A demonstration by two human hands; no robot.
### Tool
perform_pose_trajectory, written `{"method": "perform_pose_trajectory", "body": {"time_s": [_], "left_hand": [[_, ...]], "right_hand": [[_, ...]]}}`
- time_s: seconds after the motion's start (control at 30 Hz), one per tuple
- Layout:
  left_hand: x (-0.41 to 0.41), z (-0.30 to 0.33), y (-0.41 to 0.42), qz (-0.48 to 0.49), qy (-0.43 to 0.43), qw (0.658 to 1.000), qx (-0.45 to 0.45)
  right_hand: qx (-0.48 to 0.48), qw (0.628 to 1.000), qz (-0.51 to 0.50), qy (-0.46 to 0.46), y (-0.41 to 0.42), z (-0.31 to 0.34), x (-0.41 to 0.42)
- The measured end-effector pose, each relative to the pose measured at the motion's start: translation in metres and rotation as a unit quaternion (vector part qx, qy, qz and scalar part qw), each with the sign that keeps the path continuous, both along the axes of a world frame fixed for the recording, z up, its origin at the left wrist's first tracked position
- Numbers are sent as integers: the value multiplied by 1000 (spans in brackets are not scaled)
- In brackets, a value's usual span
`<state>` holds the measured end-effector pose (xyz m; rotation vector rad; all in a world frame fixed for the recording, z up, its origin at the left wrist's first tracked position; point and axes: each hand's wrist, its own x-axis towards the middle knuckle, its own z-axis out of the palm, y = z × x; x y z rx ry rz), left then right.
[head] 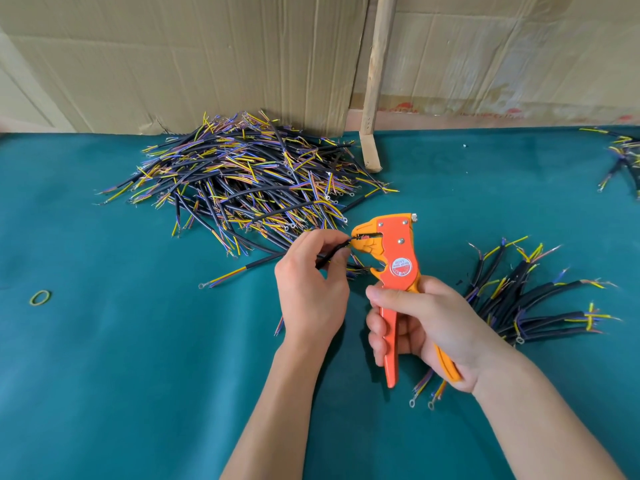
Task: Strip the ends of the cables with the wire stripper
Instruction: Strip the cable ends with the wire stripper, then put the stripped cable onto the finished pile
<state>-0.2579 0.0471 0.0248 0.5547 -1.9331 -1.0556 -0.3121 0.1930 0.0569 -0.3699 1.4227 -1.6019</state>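
- head view: stripper (394, 258), orange, bears a round red label; its writing is too small to read.
- right hand (426, 327) clenched round the stripper handles, tool upright above the green table (138, 358).
- left hand (311, 289) pinches a black cable (329, 258), its end set in the stripper's mouth.
- large cable pile (242, 181) behind the left hand; smaller bundle (526, 299) to the right, partly hidden by the right hand.
- rubber band (40, 297) far left; cardboard (173, 57) and a wooden stick (375, 81) at the back.
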Motion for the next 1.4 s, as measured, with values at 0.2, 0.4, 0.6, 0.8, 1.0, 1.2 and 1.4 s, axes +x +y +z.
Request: {"method": "perform_pose_trajectory", "body": {"time_s": [0.2,0.4,0.6,0.8,1.0,1.2,1.4], "left_hand": [[0,1,0,-6,-8,1000,12],[-1,1,1,-6,5,1000,22],[-1,-3,0,18,-7,1000,10],[-4,5,11,-16,-40,999,-14],[-15,15,26,-80,-109,991,24],[-33,33,33,-181,-174,962,106],[-57,46,40,-233,-234,943,48]], "right_hand": [[27,998,-61,-20,-4,-1,2],[24,997,-68,-22,-4,-2,3],[-83,993,-52,-61,-2,-1,-3],[-111,981,-134,-87,8,1,-21],[-132,962,-226,-77,17,3,-33],[-113,948,-293,-62,24,2,-41],[-119,887,-444,38,22,2,-41]]}}
